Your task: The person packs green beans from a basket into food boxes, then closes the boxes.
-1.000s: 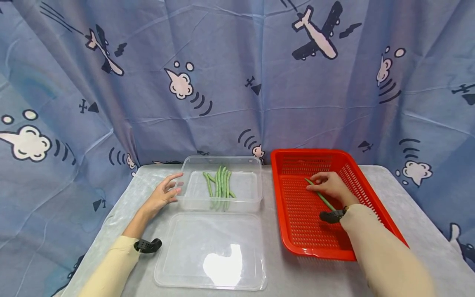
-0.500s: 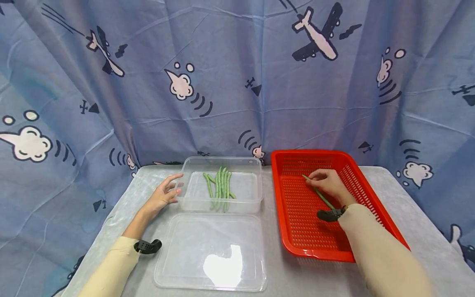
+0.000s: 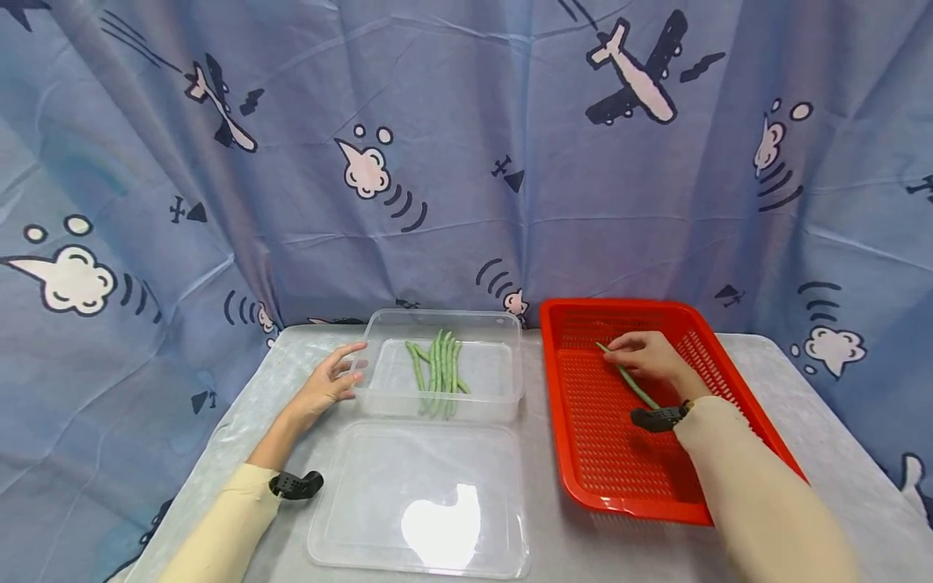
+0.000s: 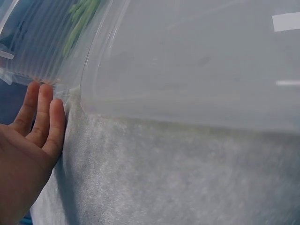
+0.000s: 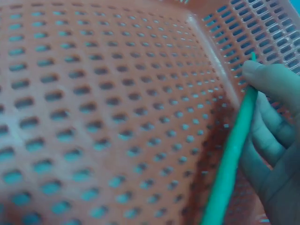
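Observation:
My right hand pinches one end of a green bean inside the red basket. In the right wrist view the thumb presses near the tip of the bean, and the other fingers curl behind it. On the left, my left hand rests at the left wall of the clear plastic box, its fingers extended along the outside. Several green beans lie bunched lengthwise in the box, with a couple at a slant beneath the others.
A clear flat lid lies in front of the box, with a bright reflection on it. The grey-white tabletop runs under everything. A blue curtain printed with airplanes hangs directly behind the table.
My right hand has lifted slightly, shifting its grip toward the bean's far end. The left hand stays at the box. The whole view has shifted a little.

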Action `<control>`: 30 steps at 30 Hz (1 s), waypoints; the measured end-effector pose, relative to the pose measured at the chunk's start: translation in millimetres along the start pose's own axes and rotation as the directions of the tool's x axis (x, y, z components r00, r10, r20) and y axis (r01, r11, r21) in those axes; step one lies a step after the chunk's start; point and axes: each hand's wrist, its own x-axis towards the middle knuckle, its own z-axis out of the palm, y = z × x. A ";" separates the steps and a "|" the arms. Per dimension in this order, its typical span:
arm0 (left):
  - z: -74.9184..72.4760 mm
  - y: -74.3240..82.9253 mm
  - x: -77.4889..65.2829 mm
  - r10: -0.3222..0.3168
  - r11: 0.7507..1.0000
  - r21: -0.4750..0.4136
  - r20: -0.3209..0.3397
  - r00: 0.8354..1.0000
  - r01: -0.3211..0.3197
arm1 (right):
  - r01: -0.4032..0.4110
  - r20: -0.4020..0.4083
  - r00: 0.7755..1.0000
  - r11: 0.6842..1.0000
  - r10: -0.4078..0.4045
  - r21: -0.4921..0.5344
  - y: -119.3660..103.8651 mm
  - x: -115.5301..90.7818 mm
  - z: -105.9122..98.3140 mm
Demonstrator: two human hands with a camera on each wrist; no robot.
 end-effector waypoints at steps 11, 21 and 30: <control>0.7 -0.2 1.7 0.007 1.000 0.002 0.011 1.000 -0.007 | -0.029 0.125 0.992 0.999 0.026 0.022 -26.8 5.6 -27.2; -1.0 -3.0 2.1 0.007 1.000 0.005 0.004 1.000 -0.007 | 0.022 0.104 0.994 0.990 -0.037 0.138 -49.5 2.6 -42.1; -1.2 -3.1 1.7 0.013 1.000 0.006 0.003 1.000 -0.013 | 0.095 0.023 0.994 0.937 -0.109 0.336 -67.4 -4.8 -47.9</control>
